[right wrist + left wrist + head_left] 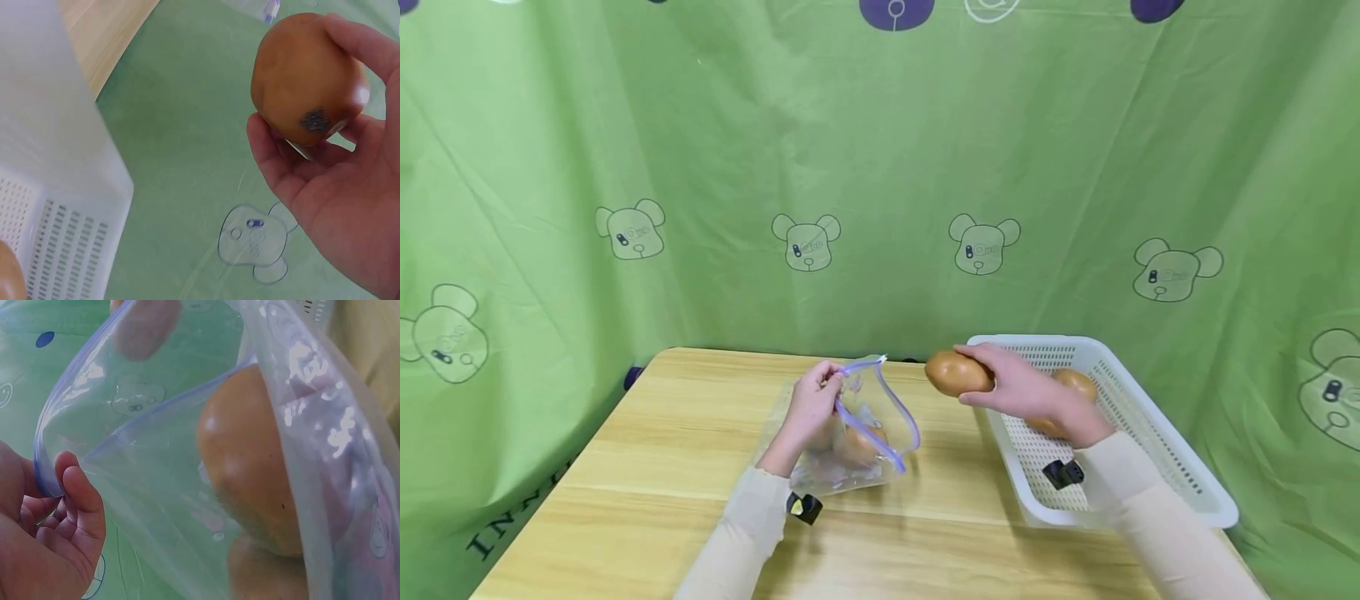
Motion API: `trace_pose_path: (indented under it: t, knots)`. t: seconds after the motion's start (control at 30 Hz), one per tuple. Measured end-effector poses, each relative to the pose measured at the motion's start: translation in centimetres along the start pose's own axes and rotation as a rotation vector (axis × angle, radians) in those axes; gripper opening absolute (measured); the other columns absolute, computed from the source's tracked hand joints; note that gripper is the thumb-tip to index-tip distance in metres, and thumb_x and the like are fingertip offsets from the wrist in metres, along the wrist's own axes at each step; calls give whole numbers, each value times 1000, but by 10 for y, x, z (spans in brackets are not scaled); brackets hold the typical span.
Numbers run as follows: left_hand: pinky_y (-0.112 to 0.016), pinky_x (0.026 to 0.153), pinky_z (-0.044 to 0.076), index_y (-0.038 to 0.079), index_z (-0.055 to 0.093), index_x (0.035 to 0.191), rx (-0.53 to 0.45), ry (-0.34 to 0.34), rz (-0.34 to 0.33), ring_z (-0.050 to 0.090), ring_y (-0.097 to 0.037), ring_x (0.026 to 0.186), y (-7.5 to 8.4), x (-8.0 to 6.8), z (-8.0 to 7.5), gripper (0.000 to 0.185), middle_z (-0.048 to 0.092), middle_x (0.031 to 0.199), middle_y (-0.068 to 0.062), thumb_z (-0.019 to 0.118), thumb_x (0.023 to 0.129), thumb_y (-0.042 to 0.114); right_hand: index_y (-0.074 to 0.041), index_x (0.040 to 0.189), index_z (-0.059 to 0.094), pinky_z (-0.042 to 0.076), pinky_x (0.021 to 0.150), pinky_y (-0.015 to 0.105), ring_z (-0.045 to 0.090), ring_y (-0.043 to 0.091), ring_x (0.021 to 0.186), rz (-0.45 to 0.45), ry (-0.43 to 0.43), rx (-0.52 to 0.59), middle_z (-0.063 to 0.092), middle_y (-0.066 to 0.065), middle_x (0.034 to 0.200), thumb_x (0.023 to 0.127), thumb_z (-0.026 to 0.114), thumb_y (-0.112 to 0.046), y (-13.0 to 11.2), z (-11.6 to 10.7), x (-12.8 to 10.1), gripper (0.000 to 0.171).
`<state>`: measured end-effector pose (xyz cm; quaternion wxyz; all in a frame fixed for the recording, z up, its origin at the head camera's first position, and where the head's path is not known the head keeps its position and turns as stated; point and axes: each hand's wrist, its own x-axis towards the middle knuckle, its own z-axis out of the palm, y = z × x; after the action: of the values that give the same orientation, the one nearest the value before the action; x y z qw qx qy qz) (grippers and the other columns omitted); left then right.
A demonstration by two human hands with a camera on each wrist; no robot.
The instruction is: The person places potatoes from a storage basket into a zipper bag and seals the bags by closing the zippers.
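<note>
On the wooden table [647, 467], the left hand [811, 408] sits nearest, at about 7 o'clock from the table's middle, its thumb and fingers [78, 494] pinching the blue zip rim of a clear plastic bag [861, 433] and pulling the mouth wide. Inside lie 2 potatoes [250, 462], touching each other. At 3 o'clock from the bag, the right hand [1026, 387] curls its fingers round another potato [957, 372], held in the air between the bag and a white perforated basket [1150, 450]. 1 more potato [1077, 383] rests in the basket. At 12 o'clock, a green cloth backdrop [880, 167] printed with bear heads hangs behind.
</note>
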<state>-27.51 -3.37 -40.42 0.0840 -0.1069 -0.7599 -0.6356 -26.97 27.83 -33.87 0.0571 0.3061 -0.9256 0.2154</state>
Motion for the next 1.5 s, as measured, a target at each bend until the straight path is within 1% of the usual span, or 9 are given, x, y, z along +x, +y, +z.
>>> trace_pose_path:
  t: [0.37,0.5,0.6,0.7,0.73,0.83,1.1,1.23,1.5]
  knots:
    - [-42,51,53,-7,60,102,8,-7,18,47,-10,51,4,0,3,16,52,71,-8,48,96,4,-3,133,45,47,83,42,57,22,97,-4,-14,33,58,10,116,82,71,-41,-27,9,4,69]
    - [-38,51,52,-10,58,101,10,-27,29,47,-11,52,27,-11,1,15,53,71,-12,47,96,0,-3,133,45,48,82,40,58,19,94,-36,-28,57,59,9,114,84,70,-41,-33,13,6,67]
    - [-43,52,53,-11,57,98,16,-29,42,47,-12,52,43,-19,-1,14,53,71,-14,46,94,-4,-4,134,45,48,83,40,58,19,96,-61,-31,75,59,9,117,85,68,-42,-36,19,7,66]
    - [-47,54,53,-10,58,96,16,-23,47,46,-12,53,44,-19,0,13,53,71,-15,46,94,-3,-3,135,44,48,86,40,58,19,99,-86,-43,96,57,10,121,87,66,-40,-38,25,8,65]
    - [-52,55,52,-10,58,96,17,-21,48,46,-12,53,45,-19,0,13,53,71,-15,46,94,-3,-3,136,44,47,86,40,57,19,100,-101,-47,100,57,10,122,88,66,-39,-38,27,9,64]
    - [-52,56,52,-9,58,96,15,-25,45,46,-13,53,42,-17,1,13,54,72,-18,46,94,-3,-2,137,43,46,89,41,56,20,104,-134,-66,118,55,11,124,88,66,-36,-40,32,10,63]
    - [-45,52,53,-6,60,99,-20,-25,27,46,-11,52,9,0,6,14,54,72,-13,48,96,2,-2,135,46,44,94,43,53,22,111,-196,-136,172,54,11,127,86,69,-29,-44,42,12,61]
    - [-40,49,53,-6,59,99,-20,-15,41,47,-11,51,6,2,7,14,52,71,-8,48,96,2,-4,135,48,45,91,42,53,22,112,-214,-179,157,54,10,129,84,71,-29,-46,45,13,61]
    - [-43,50,53,-6,59,99,-23,-12,50,47,-11,50,8,1,8,15,52,70,-7,48,95,2,-5,135,49,48,86,37,55,21,108,-240,-223,132,56,8,127,84,71,-30,-45,56,16,61]
